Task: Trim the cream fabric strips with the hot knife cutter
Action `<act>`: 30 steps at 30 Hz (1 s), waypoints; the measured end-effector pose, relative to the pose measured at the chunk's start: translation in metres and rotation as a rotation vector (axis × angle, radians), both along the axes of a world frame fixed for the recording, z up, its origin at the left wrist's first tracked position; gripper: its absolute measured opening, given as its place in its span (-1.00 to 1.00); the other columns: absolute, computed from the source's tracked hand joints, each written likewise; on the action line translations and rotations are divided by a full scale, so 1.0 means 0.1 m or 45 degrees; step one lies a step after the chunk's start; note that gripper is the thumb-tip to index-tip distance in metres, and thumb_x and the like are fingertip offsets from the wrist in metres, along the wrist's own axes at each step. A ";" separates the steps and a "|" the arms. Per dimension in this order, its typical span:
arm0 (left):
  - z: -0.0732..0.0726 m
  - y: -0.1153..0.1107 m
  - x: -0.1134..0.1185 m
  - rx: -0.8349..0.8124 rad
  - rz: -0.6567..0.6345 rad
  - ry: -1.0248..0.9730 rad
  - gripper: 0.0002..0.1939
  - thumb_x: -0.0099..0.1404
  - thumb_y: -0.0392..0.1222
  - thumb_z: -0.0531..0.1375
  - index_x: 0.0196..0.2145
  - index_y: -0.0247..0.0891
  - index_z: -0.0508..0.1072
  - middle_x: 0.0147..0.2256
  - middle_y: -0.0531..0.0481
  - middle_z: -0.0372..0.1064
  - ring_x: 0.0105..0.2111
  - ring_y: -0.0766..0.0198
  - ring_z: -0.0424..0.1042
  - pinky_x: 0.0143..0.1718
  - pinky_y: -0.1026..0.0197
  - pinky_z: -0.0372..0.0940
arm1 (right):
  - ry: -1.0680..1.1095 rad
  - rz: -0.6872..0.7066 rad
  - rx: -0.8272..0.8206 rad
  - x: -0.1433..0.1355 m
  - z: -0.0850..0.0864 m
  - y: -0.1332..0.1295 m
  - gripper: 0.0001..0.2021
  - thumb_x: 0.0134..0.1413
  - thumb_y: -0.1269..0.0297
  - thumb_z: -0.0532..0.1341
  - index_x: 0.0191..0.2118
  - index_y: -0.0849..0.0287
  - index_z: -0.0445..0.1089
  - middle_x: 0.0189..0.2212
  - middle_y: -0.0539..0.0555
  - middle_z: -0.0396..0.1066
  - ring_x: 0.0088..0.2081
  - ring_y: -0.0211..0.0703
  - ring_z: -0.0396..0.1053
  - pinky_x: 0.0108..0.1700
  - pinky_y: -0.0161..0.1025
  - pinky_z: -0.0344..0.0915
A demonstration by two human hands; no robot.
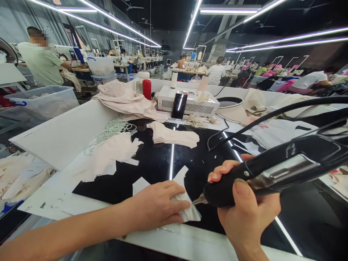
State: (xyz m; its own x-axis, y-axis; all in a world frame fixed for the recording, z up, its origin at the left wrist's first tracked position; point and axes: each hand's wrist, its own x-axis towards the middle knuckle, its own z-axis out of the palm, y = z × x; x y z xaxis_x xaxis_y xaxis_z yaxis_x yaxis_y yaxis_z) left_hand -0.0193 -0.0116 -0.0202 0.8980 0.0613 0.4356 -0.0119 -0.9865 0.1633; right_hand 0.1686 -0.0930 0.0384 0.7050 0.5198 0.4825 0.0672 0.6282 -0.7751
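My left hand point(160, 204) lies flat, with its fingers stretched over a small pale fabric piece point(182, 180) on the glossy black board point(152, 163). Wrapped in my right hand point(248, 214) is a black corded hand tool point(274, 165) with a silver lever along its side. Its narrow metal tip point(199, 199) points left and meets the fabric edge close to my left fingertips. Farther back lies a neat stack of cream fabric pieces point(174, 136). On the left is a looser heap of pale cut pieces point(108, 152).
Behind the board stand a white vented box point(187, 99), a leaning phone point(179, 105) and a red cylinder point(146, 89). Green cord point(115, 127) lies tangled at left. The tool's black cable point(269, 116) arcs across the right side. Co-workers sit farther off.
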 end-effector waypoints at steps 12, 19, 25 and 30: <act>0.00 -0.02 -0.04 -0.033 0.049 0.000 -0.68 0.64 0.00 0.29 0.19 -0.20 0.61 0.16 -0.27 0.49 0.12 0.04 0.54 0.25 0.06 0.51 | 0.039 -0.024 0.032 -0.04 0.10 0.06 -0.57 0.04 0.16 0.56 -0.01 0.09 0.48 -0.43 -0.06 0.51 -0.52 -0.15 0.46 -0.47 -0.20 0.49; 0.03 -0.03 -0.03 -0.061 0.057 0.062 -0.67 0.64 0.02 0.29 0.20 -0.19 0.61 0.15 -0.28 0.49 0.12 0.02 0.54 0.27 0.05 0.49 | 0.123 -0.056 0.002 -0.07 0.09 0.15 -0.55 -0.08 0.22 0.56 -0.05 0.08 0.50 -0.44 -0.09 0.51 -0.51 -0.16 0.46 -0.48 -0.22 0.50; 0.00 -0.02 -0.04 -0.087 0.054 0.024 -0.67 0.68 0.03 0.23 0.19 -0.19 0.62 0.20 -0.28 0.47 0.17 0.04 0.52 0.32 0.08 0.45 | 0.127 -0.056 -0.031 -0.07 0.08 0.17 -0.56 -0.04 0.21 0.56 -0.03 0.08 0.49 -0.41 -0.09 0.52 -0.49 -0.18 0.47 -0.45 -0.23 0.53; -0.02 -0.03 -0.05 -0.098 0.055 0.015 -0.67 0.66 0.03 0.26 0.19 -0.20 0.62 0.22 -0.29 0.45 0.19 0.01 0.50 0.31 0.07 0.46 | 0.057 -0.048 0.030 -0.05 0.06 0.25 -0.56 0.00 0.18 0.54 0.00 0.07 0.48 -0.42 -0.10 0.50 -0.49 -0.18 0.46 -0.43 -0.23 0.50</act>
State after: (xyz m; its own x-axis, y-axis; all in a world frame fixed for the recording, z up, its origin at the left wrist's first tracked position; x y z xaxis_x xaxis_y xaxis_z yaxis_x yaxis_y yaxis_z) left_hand -0.0239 -0.0146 -0.0226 0.8990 0.1331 0.4173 0.0328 -0.9705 0.2387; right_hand 0.1635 -0.0682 0.0445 0.7449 0.4815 0.4619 0.0568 0.6440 -0.7629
